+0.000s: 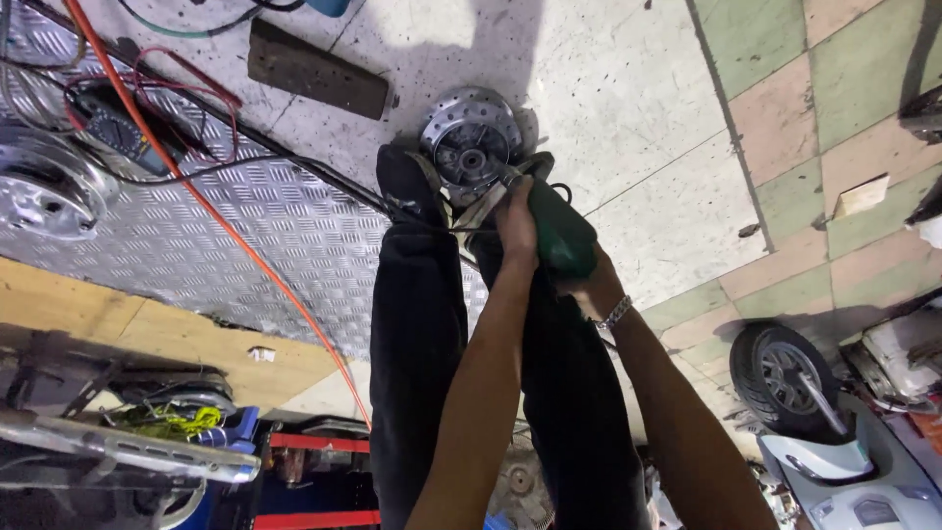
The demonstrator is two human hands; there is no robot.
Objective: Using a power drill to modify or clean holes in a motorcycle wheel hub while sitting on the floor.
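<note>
A round metal wheel hub (469,147) lies on the concrete floor between my sandalled feet. I hold a green power tool (557,231) with both hands, its front end against the hub's right side. My left hand (516,224) wraps the front of the tool. My right hand (586,285), with a metal bracelet on the wrist, grips the rear of the body. My legs in dark trousers (420,334) run down the middle of the view.
A ridged metal plate (245,226) covers the floor at left, crossed by an orange cable (211,206) and black wires. A wooden block (316,69) lies above. A shiny wheel part (44,191) sits far left, a scooter (814,422) lower right.
</note>
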